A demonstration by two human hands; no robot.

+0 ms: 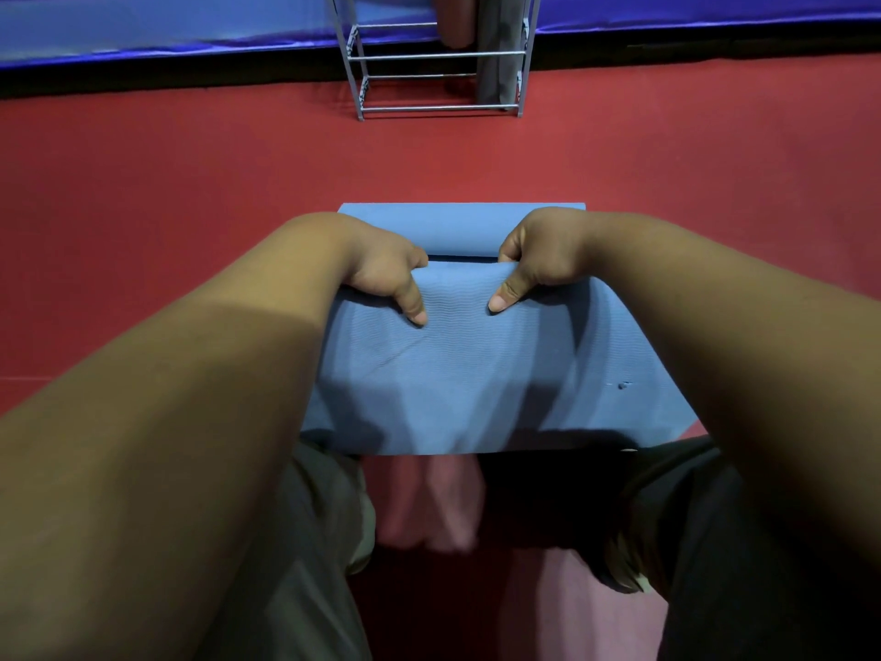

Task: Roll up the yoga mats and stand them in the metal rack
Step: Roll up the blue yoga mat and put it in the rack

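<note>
The left grip [381,274] and the right grip [538,260] were both closed on the blue ribbed foam yoga mat [476,384] – fingers curled over its raised fold, thumbs pressed flat on the near face, the two grips a little apart. The mat lay on the red padded floor [190,159], its near edge reaching over the person's knees, its far end flat beyond the knuckles. Well beyond it stood the grey metal rack [438,54] – a reddish-brown rolled mat [455,21] and a grey rolled mat [496,64] upright inside – against blue wall padding [143,26].
</note>
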